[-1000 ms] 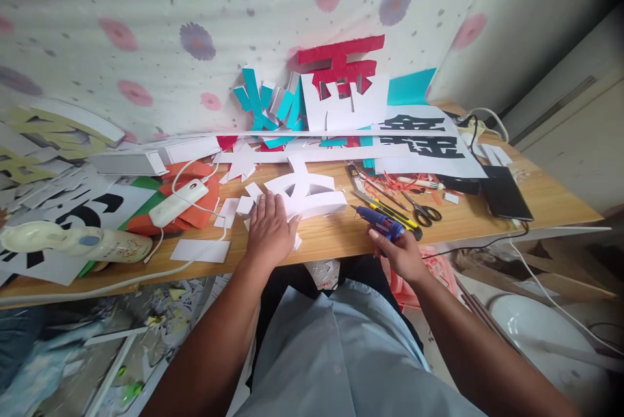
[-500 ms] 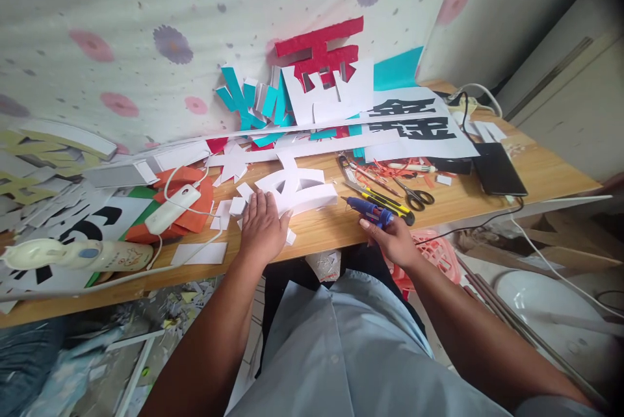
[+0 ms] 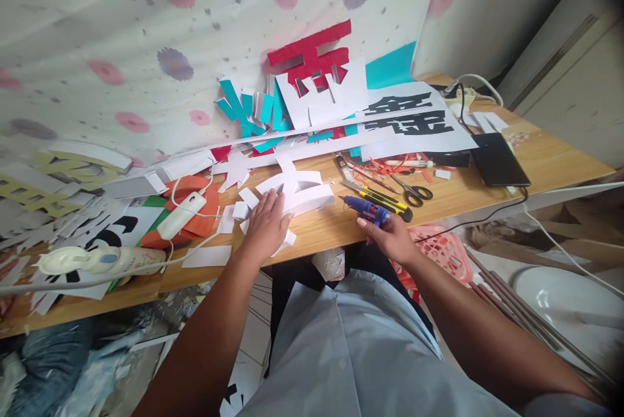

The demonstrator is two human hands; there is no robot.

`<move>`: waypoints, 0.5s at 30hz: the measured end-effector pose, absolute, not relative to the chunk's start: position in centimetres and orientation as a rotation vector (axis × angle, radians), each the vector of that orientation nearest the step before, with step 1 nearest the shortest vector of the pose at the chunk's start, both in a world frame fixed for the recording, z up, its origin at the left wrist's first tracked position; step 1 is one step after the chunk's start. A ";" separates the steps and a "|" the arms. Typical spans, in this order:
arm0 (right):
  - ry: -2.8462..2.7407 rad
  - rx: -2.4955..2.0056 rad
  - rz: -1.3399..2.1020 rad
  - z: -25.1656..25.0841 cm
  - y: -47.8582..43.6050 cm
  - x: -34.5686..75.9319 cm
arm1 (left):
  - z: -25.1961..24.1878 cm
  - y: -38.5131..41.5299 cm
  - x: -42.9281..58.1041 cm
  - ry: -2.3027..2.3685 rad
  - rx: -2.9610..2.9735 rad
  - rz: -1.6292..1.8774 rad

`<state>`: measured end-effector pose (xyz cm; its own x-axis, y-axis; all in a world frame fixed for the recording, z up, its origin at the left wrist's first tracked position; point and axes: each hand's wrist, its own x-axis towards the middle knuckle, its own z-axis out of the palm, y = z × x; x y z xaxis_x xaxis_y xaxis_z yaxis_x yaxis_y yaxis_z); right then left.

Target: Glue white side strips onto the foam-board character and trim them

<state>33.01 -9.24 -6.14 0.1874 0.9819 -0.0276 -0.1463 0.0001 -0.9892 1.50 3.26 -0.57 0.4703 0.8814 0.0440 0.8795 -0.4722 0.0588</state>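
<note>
**Left palm on a white cut-out, right hand around a glue gun**

The left hand (image 3: 267, 225) lies flat near the front edge of the wooden counter (image 3: 550, 167). Its grip is wide open, the fingers spread, with the fingertips pressing on the near side of a thick white foam character (image 3: 305, 191). Small white offcuts lie scattered around the hand.

The right hand (image 3: 394, 241) sits to the right of that, at the counter's edge. Its grip is closed around the handle of a blue glue gun (image 3: 364, 207), whose nozzle points left toward the foam character. The tip appears to hang just above the wood, though the view is too small to be sure it is clear of it.

Just behind the glue gun lie a yellow utility knife (image 3: 387, 201) and a pair of scissors (image 3: 415, 193) among red scraps. Further right a black tablet (image 3: 498, 168) lies flat beside a white sheet with black characters (image 3: 414, 123).

A red character (image 3: 312, 53) and teal cut-outs (image 3: 244, 112) lean against the flowered cloth at the back. At the left, a white corded handset (image 3: 181, 215) rests on orange paper (image 3: 202, 222). A pale handheld tool (image 3: 102, 260) lies nearer the front edge.
</note>
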 end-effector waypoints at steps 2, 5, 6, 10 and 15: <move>-0.959 -1.201 1.130 -6.2 -9.2 33.0 | -0.4 3.6 1.4 1.557 2.697 0.203; -0.944 -1.203 1.118 -6.2 -9.2 33.0 | -0.1 4.1 1.7 1.532 2.715 0.357; -0.936 -1.199 1.115 -6.2 -9.2 32.9 | 0.0 4.3 1.8 1.534 2.712 0.412; -0.951 -1.197 1.116 -6.2 -9.3 32.9 | 0.0 5.1 1.9 1.503 2.705 0.581; -0.924 -1.199 1.144 -6.8 -9.3 32.8 | -0.3 5.3 1.5 1.413 2.710 0.695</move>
<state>32.81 -9.28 -6.77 0.2064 0.9775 -0.0424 -0.1649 -0.0079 -0.9863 1.49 5.25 -0.31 0.4951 0.7812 0.3803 0.7779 -0.5935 0.2065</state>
